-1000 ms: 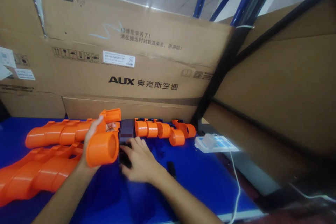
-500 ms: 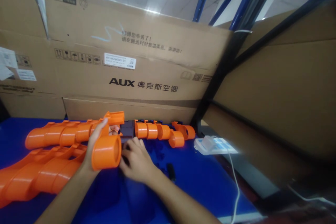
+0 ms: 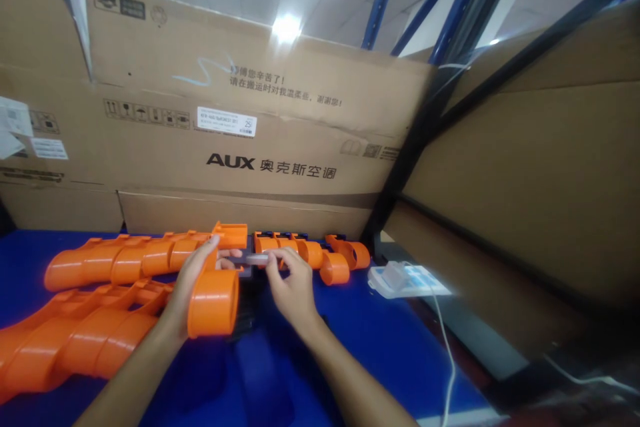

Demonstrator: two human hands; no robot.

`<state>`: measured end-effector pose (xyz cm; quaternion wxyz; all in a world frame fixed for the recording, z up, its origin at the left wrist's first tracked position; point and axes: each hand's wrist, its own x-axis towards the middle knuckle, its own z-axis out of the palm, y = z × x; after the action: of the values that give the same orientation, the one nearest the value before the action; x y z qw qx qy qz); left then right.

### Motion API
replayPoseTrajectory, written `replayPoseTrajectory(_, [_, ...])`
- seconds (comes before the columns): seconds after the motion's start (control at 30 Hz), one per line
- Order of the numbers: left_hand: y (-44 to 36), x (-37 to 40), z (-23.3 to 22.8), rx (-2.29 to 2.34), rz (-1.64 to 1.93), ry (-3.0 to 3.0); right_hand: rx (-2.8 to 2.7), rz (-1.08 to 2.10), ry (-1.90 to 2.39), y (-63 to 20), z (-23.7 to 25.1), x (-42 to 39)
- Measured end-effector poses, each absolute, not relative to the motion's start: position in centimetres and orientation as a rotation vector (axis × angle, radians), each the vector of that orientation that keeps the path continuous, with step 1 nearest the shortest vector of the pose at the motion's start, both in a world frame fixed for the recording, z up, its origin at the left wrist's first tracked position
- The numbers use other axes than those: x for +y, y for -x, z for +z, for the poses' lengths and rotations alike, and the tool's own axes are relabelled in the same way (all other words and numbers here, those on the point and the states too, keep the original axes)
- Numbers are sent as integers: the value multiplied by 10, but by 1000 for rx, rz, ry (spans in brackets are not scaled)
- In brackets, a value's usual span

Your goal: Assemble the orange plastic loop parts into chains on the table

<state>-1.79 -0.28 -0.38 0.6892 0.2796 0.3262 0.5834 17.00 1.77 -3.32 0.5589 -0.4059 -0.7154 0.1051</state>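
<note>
Left hand (image 3: 193, 280): grip clamped round an orange tube (image 3: 213, 300), its open end facing the camera, held just above the desk (image 3: 380, 340).
Right hand (image 3: 293, 287): fingertips pinched together on a small pale rod (image 3: 255, 258), beside the tube's top.
Dark block (image 3: 245, 271): under the rod, between both hands.
Orange shells (image 3: 100, 293): two long ribbed pieces at left on the desk.
Orange rings (image 3: 310, 255): row at back, right of the hands.
Boxes (image 3: 250, 127): cardboard wall behind the desk.
White adapter (image 3: 405, 278): at the desk's right edge, cable trailing.

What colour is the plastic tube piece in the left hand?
Bright orange; the tube piece in the left hand shows in the head view.
</note>
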Motion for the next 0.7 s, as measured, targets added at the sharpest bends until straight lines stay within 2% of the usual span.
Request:
replayPoseTrajectory(0.17, [-6, -16, -8, 779, 1328, -845, -1535, 354, 930, -178, -30, 18])
replayPoseTrajectory(0.43, [-5, -15, -13, 710, 1127, -783, -1598, 452, 773, -170, -34, 15])
replayPoseTrajectory(0.57, [-4, -12, -15, 675, 1135, -793, -1579, 508, 753, -171, -37, 20])
replayPoseTrajectory(0.7, [-2, -6, -16, 654, 1065, -845, -1478, 717, 759, -171, -42, 26])
